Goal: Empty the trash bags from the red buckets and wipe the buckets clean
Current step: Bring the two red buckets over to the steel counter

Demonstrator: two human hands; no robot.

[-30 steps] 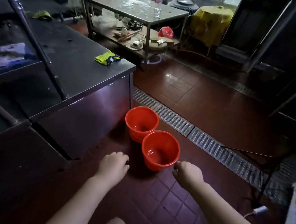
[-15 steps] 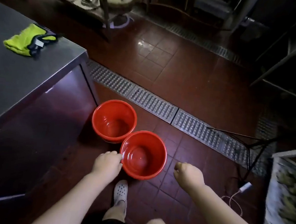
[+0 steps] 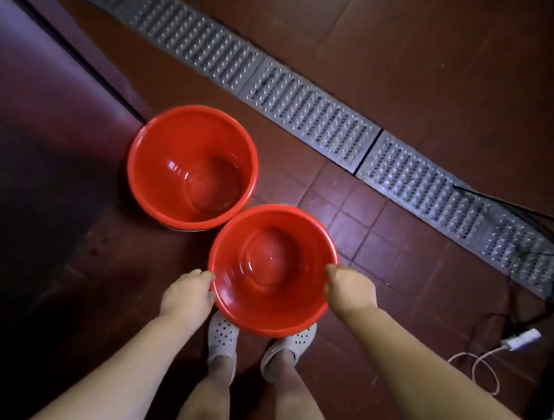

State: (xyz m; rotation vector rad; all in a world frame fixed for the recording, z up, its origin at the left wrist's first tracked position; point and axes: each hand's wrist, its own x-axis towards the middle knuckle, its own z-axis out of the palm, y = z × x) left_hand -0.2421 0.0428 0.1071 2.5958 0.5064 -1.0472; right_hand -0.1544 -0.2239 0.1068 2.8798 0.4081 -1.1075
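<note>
Where left hand (image 3: 188, 294) touched, both now grip bucket (image 3: 231, 296)

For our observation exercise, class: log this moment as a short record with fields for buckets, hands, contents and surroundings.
near bucket: red near bucket, a hand at each side of its rim
far bucket: red far bucket, on the floor, rims touching or nearly so
left hand: left hand at the left rim
right hand: right hand gripping the right rim
contents: no bags visible in either
surroundings: metal drain grate, tiled floor
</note>
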